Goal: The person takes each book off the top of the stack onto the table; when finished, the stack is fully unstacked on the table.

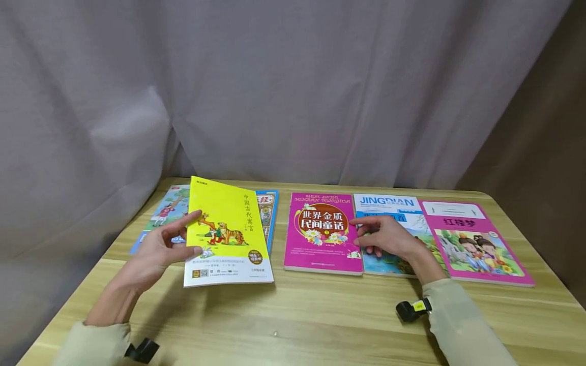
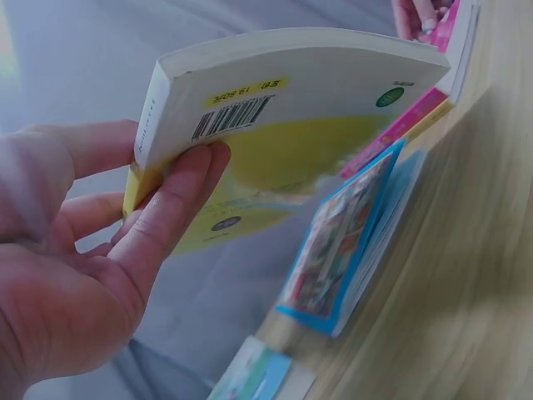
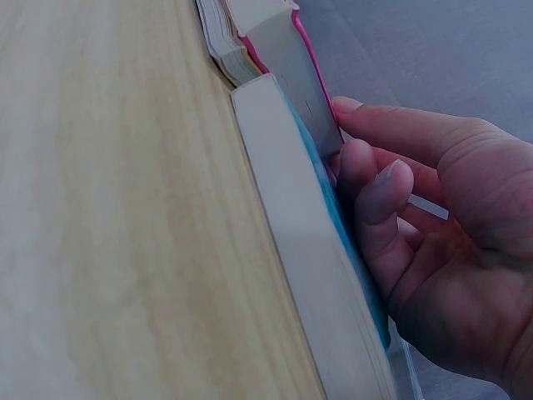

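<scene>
My left hand (image 1: 153, 256) grips a yellow book (image 1: 220, 213) by its left edge, raised and tilted above the table. Its cover shows a tiger; the barcode on the back (image 2: 275, 142) faces the left wrist camera. My right hand (image 1: 386, 236) is at the right edge of a magenta book (image 1: 320, 256), thumb and forefinger pinching that edge, the other fingers curled beneath. Beside it lies a blue-and-white book (image 1: 382, 203), partly covered by the hand. In the right wrist view the magenta book's edge (image 3: 321, 83) meets the fingertips.
Behind the yellow book, a blue-bordered book (image 1: 270, 213) and a light-blue book (image 1: 171, 203) are partly hidden. A pink book (image 1: 476, 249) lies at the far right of the wooden table (image 1: 302, 315). A grey curtain (image 1: 284, 91) hangs along the table's back.
</scene>
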`<control>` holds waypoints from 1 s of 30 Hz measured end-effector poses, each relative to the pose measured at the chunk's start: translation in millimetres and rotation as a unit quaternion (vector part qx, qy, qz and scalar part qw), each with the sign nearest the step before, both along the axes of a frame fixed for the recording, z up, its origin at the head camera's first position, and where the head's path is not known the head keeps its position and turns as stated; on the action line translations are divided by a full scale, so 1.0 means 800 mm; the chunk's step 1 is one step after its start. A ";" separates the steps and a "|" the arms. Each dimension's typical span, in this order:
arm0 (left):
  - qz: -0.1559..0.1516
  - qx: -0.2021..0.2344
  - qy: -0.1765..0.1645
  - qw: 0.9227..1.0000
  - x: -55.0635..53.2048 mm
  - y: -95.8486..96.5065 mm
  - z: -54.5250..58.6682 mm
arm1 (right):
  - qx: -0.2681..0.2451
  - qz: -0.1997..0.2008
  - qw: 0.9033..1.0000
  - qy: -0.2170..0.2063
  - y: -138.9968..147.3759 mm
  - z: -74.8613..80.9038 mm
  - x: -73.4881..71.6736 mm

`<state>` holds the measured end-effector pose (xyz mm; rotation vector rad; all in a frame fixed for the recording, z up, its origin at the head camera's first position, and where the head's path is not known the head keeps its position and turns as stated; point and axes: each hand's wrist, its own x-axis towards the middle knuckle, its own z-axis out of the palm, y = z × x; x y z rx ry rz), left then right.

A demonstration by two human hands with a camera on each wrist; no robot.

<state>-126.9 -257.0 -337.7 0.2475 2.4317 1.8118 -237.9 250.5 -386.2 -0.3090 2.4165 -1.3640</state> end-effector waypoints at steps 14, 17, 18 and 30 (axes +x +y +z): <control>-0.028 0.029 0.010 0.999 0.046 -0.071 0.000 | 0.000 0.000 1.000 -0.002 0.002 -0.003 -0.003; -0.053 0.046 -0.006 0.998 0.058 -0.091 -0.003 | -0.001 0.004 1.000 -0.003 0.002 -0.003 -0.004; -0.068 0.059 -0.010 0.996 0.062 -0.097 -0.005 | -0.001 0.005 1.000 -0.001 0.001 -0.003 -0.004; -0.122 0.166 -0.160 0.966 0.105 -0.165 -0.036 | -0.001 0.001 1.000 -0.002 0.000 0.000 -0.004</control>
